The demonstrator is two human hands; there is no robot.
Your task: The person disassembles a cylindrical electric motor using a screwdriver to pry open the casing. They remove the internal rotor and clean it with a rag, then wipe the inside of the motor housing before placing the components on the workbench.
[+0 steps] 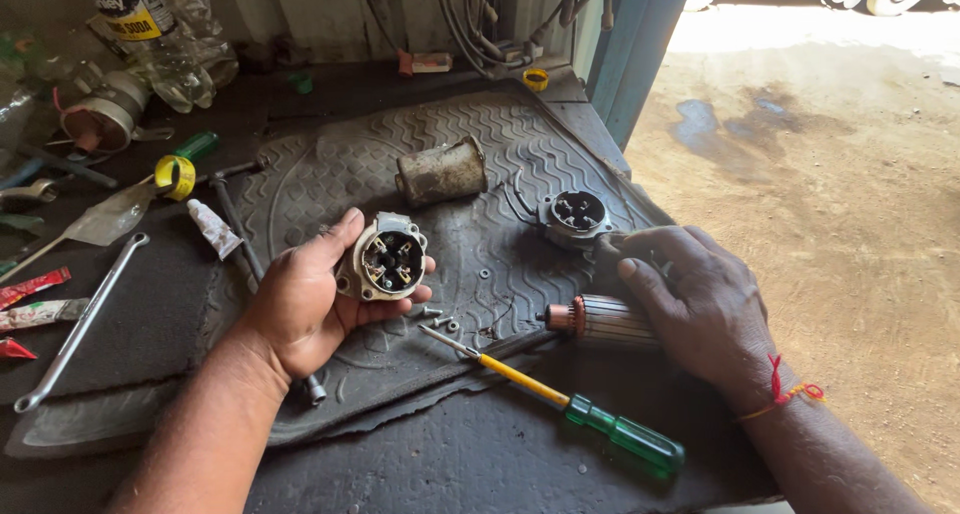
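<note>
L hand (300,299) cups a round brush-holder end cap (385,261); R hand (690,299) lies over an armature (598,321) on the rubber mat (480,154).

Cap sits in the L palm, open face w/ its brushes up, thumb up along its left edge, fingers curled under and round its right side, so a loose half-closed hold, not a fist. R hand is palm down, fingers bent over the armature's ribbed body; copper end pokes out left of the hand. Can't tell if it's gripped or just rested on. Second round housing (573,214) just above R fingers, rusty cylinder case (441,172) further up. Yellow-green screwdriver (560,399) lies below both hands, small screws (440,319) betw. them. Spanner (80,324) far left.
</note>
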